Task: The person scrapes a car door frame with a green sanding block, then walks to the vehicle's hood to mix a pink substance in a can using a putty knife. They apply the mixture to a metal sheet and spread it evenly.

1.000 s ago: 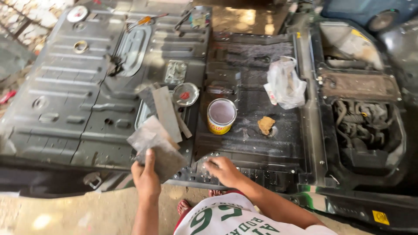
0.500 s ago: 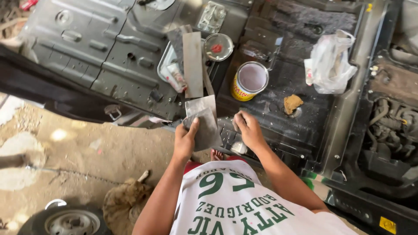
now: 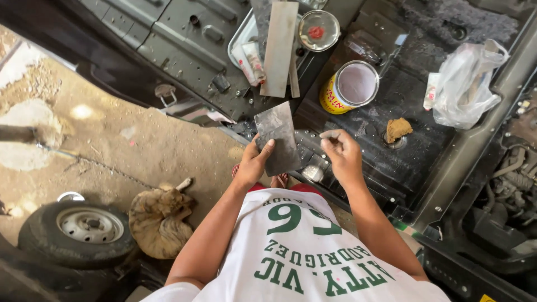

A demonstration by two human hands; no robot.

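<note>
Holding and inspecting, by the look of it. Left hand (image 3: 254, 162) raised in front of the chest, clamped on the lower edge of a grey sheet (image 3: 278, 134), thumb pressed flat on its near face and fingers hidden behind it. Sheet upright, slightly tilted, dull and mottled, held in the air just above the edge of the stripped car floor (image 3: 184, 39).

Right hand (image 3: 341, 154) just beside the sheet, not touching it. Fingers (image 3: 333, 136) curled in together, thumb against forefinger. Cannot tell whether anything small sits in that pinch.

Judged from the grip: held by 1 edge only, so any work on the sheet's face calls for a steadying hold on the free side, or for laying it flat on the floor pan.

Packages and labels:
- 1 open round tin (image 3: 351, 86) beyond the right hand, yellow wall with red lettering, pale contents.
- 1 round metal lid (image 3: 318, 29) further back, red smear at its centre.
- 2 small squeezed tubes (image 3: 250, 59), white with red marks, in a shallow tray beside a long grey strip (image 3: 278, 47).
- 1 clear plastic bag (image 3: 464, 84) to the right, crumpled, something white inside.
- 1 brown lump (image 3: 398, 128), like sponge, between tin and bag.
</note>
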